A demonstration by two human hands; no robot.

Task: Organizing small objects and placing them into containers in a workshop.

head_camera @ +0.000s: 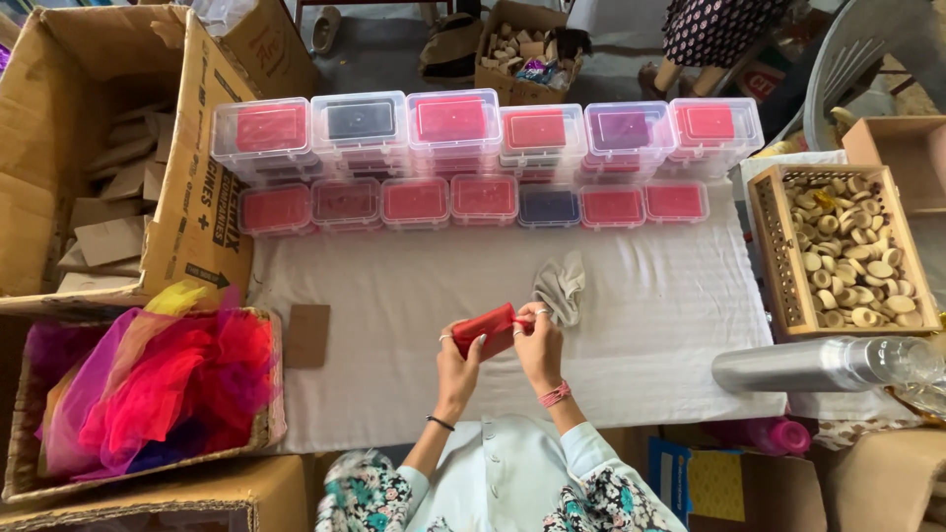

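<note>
Both hands are up close together over the near edge of the white cloth-covered table (631, 325), clamped on a small red pouch (485, 328). The left hand (459, 361) grips its lower left end, fingers wrapped around it, while the right hand (537, 345) pinches the right end, where a bit of red string or drawstring seems to sit between the fingertips, though it's too small to be sure. The pouch is tilted, right end higher, held just above the cloth rather than resting on it.

Right beside the right hand, a crumpled grey cloth (560, 286) lies on the table. Off to the left, a flat brown card (307, 335) sits near the table edge.

Along the far side of the table there are 2 rows of clear plastic boxes (483, 158), mostly with red stuff inside, a few dark blue or purple. To the right is a wooden tray (778, 266) full of small round wooden pieces (852, 251), and in front of it a steel bottle (788, 366) lying on its side. On the left, a basket (271, 394) overflows with bright pink, red and yellow netting fabric (148, 384), and behind it an open cardboard box (187, 177) holds folded brown cards.
</note>
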